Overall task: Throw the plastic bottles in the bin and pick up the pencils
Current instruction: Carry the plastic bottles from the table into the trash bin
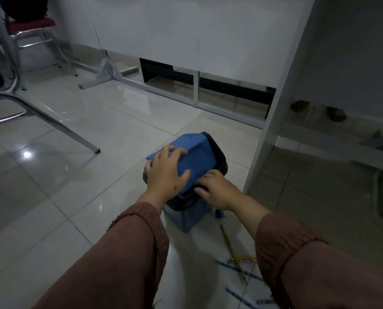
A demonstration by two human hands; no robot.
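Your left hand [167,172] lies spread over the blue lid [194,158] of the bin [187,218] at the centre of the frame, fingers curled on its top ridge and thumb on its sloping face. Your right hand [217,189] rests on the bin's black rim just beside it, fingers bent; whether it pinches anything, you cannot tell. The pencils [236,263] lie scattered on the tiled floor [79,166] at lower right, near your right sleeve [297,262].
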